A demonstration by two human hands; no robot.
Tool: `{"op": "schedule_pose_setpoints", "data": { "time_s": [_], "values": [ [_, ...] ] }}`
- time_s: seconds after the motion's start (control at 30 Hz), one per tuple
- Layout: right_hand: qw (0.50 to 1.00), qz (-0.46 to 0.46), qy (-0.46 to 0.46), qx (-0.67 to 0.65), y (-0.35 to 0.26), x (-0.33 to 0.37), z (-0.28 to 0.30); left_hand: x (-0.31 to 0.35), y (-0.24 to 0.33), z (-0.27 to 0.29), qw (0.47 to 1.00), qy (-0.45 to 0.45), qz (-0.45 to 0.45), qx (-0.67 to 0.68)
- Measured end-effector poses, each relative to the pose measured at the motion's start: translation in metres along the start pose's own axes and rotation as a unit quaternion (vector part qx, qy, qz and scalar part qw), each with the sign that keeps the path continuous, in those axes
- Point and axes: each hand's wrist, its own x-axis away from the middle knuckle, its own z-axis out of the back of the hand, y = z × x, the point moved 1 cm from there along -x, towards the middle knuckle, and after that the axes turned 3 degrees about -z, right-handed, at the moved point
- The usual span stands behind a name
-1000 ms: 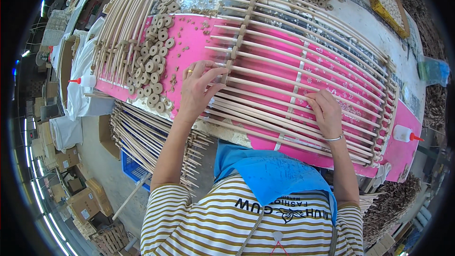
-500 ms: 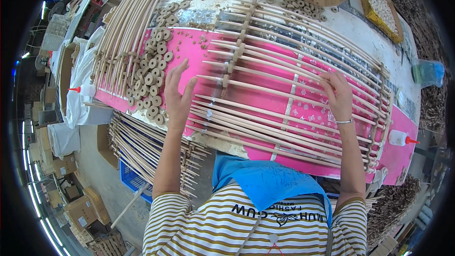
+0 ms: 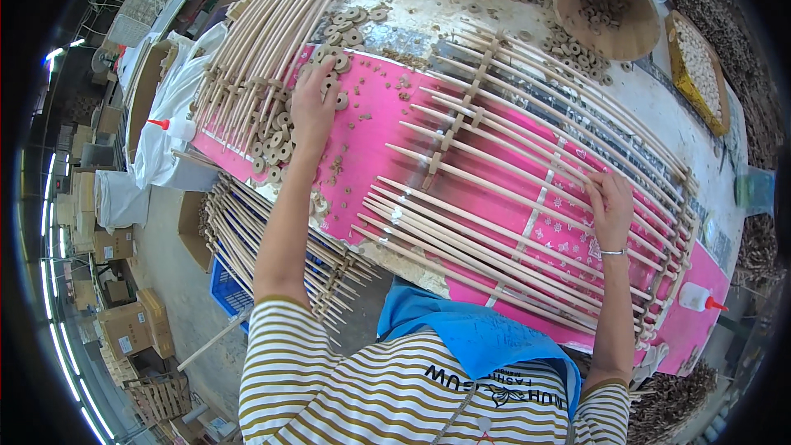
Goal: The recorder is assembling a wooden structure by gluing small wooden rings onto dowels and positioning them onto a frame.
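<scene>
My left hand [image 3: 315, 107] reaches into the pile of round wooden discs with centre holes [image 3: 278, 138], at the left of the pink sheet [image 3: 362, 128]. Its thumb stands apart from the fingers, whose tips are among the discs; I see none held. On the right, my right hand [image 3: 610, 206] pinches one of the long wooden rods [image 3: 503, 156] with thumb and fingers. These rods lie side by side, joined by small wooden pieces near their right ends. Toward the left, a row of wooden pieces [image 3: 445, 144] crosses the farther rods, while the nearer rods have bare left ends.
More rods [image 3: 272, 33] lie bundled at the far left. Red-tipped white glue bottles stand left [image 3: 175, 127] and right [image 3: 699, 297]. A tilted wooden tub [image 3: 606, 8] and a yellow-sided box of pale pieces [image 3: 699, 74] sit at the back. A blue crate [image 3: 227, 287] is below the table.
My left hand has moved away from me, from above the pink sheet onto the disc pile. My right hand stays pinching a rod. The whole view has shifted somewhat.
</scene>
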Motion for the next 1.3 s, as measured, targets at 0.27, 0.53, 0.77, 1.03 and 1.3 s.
{"op": "schedule_pose_setpoints", "data": {
  "time_s": [0.27,0.53,0.77,1.03,1.3],
  "values": [
    [1.000,-0.004,-0.004,0.010,0.001,0.006,0.003,-0.056,-0.028,-0.034,0.945,-0.089,-0.083,-0.303],
    [0.991,-0.059,-0.052,-0.111,-0.050,0.033,0.038,-0.028,0.024,0.002,0.997,-0.057,-0.049,0.011],
    [0.986,-0.004,-0.155,-0.069,-0.081,0.075,0.016,0.079,0.059,0.021,0.919,-0.124,0.168,0.335],
    [0.988,0.006,-0.141,-0.064,-0.073,0.078,0.005,0.127,0.068,0.038,0.872,-0.110,0.268,0.395],
    [0.980,-0.035,-0.136,-0.138,-0.076,0.073,0.017,0.130,0.080,0.045,0.850,-0.112,0.298,0.419]
  ]
}}
